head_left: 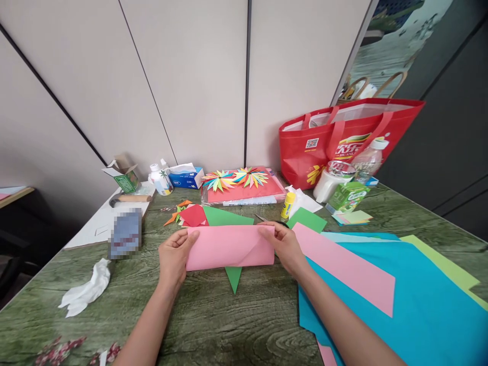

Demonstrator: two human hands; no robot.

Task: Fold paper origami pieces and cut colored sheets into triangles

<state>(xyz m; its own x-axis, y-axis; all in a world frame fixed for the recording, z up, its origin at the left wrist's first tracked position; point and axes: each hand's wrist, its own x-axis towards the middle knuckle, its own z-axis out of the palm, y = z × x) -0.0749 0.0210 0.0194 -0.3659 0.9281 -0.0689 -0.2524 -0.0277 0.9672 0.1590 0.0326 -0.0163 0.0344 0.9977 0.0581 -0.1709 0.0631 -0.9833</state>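
A pink sheet of paper (230, 248) is stretched out between my two hands, just above the table. My left hand (174, 254) pinches its left end, thumb on the front. At the upper right corner my right hand (285, 248) grips it the same way, with the fingers behind. Partly covered by it lies green paper (225, 216), whose pointed tip shows below the pink edge. Red folded paper (193, 215) sits just beyond my left hand. Near my right hand are a green paper piece (308, 219) and scissors (261, 218), mostly hidden.
Blue sheets (354, 274) with a pink strip (348, 269) cover the right side. Behind stand a yellow glue stick (288, 205), a red bag (305, 147) and paper stars (249, 177) on a red pack. A hammer (131, 199) and crumpled tissue (87, 288) lie left.
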